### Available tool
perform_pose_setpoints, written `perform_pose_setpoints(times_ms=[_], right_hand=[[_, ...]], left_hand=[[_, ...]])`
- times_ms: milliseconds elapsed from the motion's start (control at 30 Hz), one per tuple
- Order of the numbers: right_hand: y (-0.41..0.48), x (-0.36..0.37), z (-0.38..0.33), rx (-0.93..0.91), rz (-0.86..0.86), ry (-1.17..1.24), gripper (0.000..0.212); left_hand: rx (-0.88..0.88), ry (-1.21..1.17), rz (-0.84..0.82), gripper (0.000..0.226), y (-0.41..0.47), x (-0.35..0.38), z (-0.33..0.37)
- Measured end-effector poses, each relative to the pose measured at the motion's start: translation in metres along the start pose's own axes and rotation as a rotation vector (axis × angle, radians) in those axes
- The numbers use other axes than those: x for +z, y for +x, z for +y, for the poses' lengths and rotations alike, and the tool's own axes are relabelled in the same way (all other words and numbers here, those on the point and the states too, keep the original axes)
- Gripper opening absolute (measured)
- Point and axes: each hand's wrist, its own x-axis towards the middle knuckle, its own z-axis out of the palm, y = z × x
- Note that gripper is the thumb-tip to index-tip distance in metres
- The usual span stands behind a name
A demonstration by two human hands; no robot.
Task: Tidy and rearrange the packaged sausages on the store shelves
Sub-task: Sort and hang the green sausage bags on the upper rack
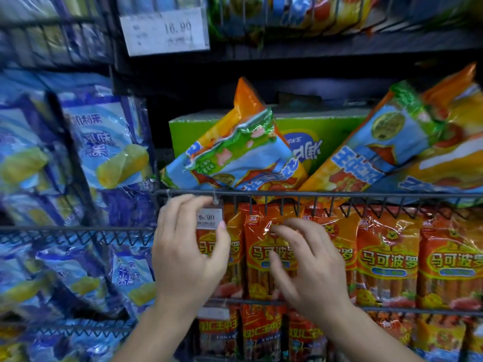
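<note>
Nearest, at 6 o'clock, the left hand (183,254) reaches up and pinches a small price tag (210,218) between its curled fingers (183,202) and thumb; the tag hangs from the wire rail (339,195). Just beside it, toward 5 o'clock, the right hand (313,267) holds nothing: its spread, lightly bent fingers (292,228) rest their tips on the front of an orange sausage pack (257,246). That pack stands upright behind the rail, long axis vertical, top toward 12 o'clock, as part of a row of matching orange packs (386,257) running off toward 3 o'clock. Below, at 6 o'clock, a lower row of packs (261,330) also stands upright. Above the rail, a tilted pack (240,155) lies askew, its long axis running from 8 to 1 o'clock, and a second tilted pack (379,142) leans from 7 to 2 o'clock. Behind both sits a green carton (326,126). Blurred blue packs (109,142) fill 9 o'clock, and a larger price label (164,30) hangs at 11 o'clock.
</note>
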Motion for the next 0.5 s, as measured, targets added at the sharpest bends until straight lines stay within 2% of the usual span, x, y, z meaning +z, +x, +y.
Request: perform_pose_setpoints(times_ms=[100, 300, 433, 500], right_hand=[[0.02, -0.014, -0.005, -0.045, 0.092, 0.071, 0.032], [0.059, -0.028, -0.012, -0.095, 0.203, 0.156, 0.038], [0.081, -0.029, -0.015, -0.066, 0.205, 0.146, 0.046], [0.092, -0.029, -0.016, -0.033, 0.169, 0.124, 0.054]], left_hand=[[-0.004, -0.013, 0.014, 0.035, 0.025, -0.006, 0.0], [-0.035, -0.056, 0.049, 0.021, 0.055, -0.011, -0.003], [-0.107, -0.058, 0.019, 0.029, 0.065, -0.015, -0.006], [-0.138, 0.002, -0.061, 0.038, 0.074, -0.017, -0.011]])
